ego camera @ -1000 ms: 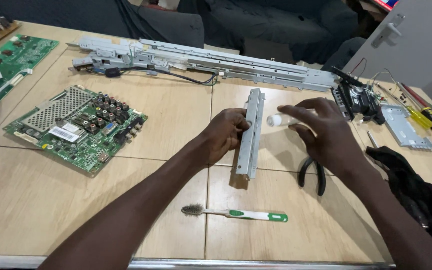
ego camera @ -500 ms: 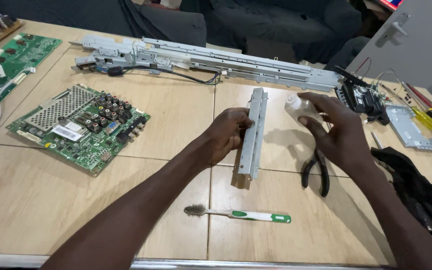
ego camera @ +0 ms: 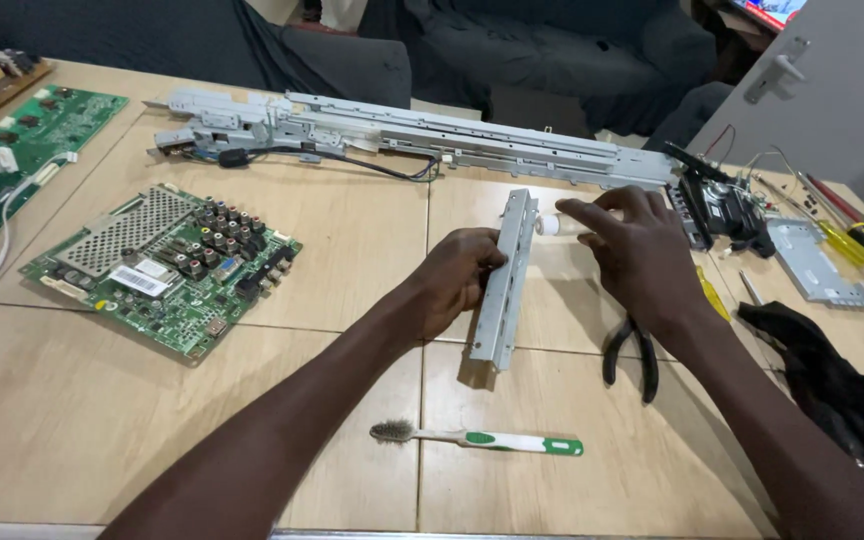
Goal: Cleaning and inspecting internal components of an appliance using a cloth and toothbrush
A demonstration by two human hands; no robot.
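Grey metal bracket (ego camera: 505, 280), long and thin, lying on the wooden table (ego camera: 102, 420) between the two hands. Only one view here, from the head, looking down.

Left hand (ego camera: 457, 280) curled against the left side of the bracket, fingers bent around its edge, holding it steady. Right hand (ego camera: 637, 255) just to the right of the bracket's far end, fingers pinched on a small white tube (ego camera: 550, 225) with its tip touching the bracket up there. Hard to say what kind of tube.

Probably stiff and light, this bracket, being thin folded metal. Not likely to bend or break. Maybe sharp along the edges and a bit slippery, so best held by the long sides near the middle, as the left hand does.

Black-handled pliers (ego camera: 632, 350) just below the right hand. Toothbrush (ego camera: 477, 438) with a green and white handle near the bottom, between the two arms. Green circuit board (ego camera: 162, 268) well to the left of the left hand. Long metal frame (ego camera: 422, 135) past both hands, at the far side of the table. Screwdrivers (ego camera: 852, 240) and small parts off to the right of the right hand, too small to tell apart.

Underside of the bracket hidden. Most of the tube covered by the right hand. Black cloth (ego camera: 842, 390) partly cut off at the right edge.
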